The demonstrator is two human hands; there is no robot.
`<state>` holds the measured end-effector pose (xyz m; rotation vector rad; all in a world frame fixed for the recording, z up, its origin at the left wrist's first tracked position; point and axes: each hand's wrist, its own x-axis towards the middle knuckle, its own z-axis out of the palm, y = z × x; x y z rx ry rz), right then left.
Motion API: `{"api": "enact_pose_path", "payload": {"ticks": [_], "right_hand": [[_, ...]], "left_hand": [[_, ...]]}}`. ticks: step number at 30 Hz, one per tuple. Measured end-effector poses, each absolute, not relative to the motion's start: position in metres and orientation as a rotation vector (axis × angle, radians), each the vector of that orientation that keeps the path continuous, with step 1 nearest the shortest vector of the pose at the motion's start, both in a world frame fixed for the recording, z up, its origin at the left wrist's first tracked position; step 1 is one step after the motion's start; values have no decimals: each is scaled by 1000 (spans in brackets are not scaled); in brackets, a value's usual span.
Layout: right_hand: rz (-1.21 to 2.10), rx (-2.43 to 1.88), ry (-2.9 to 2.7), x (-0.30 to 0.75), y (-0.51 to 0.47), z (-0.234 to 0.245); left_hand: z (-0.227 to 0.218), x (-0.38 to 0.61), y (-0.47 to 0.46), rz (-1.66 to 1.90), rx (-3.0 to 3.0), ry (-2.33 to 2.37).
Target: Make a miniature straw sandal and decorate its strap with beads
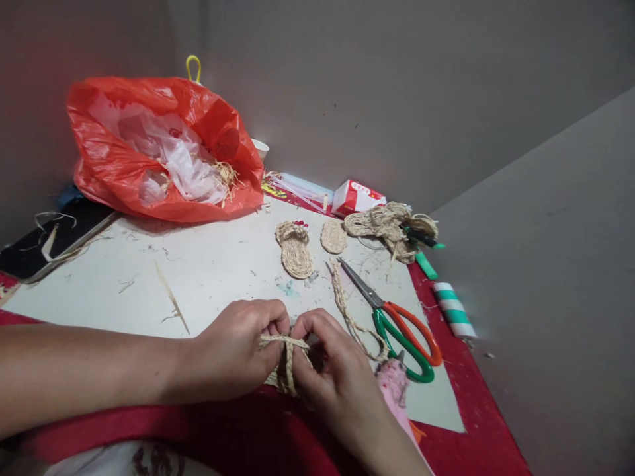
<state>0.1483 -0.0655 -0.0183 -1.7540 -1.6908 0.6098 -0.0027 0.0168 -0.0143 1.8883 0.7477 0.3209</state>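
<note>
Close to the table's near edge, my left hand and my right hand pinch a braided straw strap on a small straw slipper. Its sole is mostly hidden by my fingers. Right of my hands lies a loose straw braid. Beside it are scissors with one orange and one green handle. A pink cloth-wrapped object with a dark tip rests just past my right hand. Further off sit another straw slipper with red beads and a small oval straw sole.
An open red plastic bag with straw scraps stands at the back left, above a dark phone-like slab. Several straw pieces are heaped at the back right by a red-and-white box. A green-striped white roll lies near the right wall.
</note>
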Motion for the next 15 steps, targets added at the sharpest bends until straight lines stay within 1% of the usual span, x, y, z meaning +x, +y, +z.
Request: {"api": "enact_pose_path", "payload": {"ticks": [5,7,11,15], "right_hand": [[559,-1747,-1687,149,-66,-21],[589,-1733,-1674,151,-66,-17],[810,-1701,-1560,154,-65,-4],[973,-1665,-1453,157,-67,8]], "left_hand": [[-14,-3,18,332,1876,712],[-14,-3,20,340,1908,657],[-15,-4,21,421,2007,523],[-12,-5,19,456,2065,519]]}}
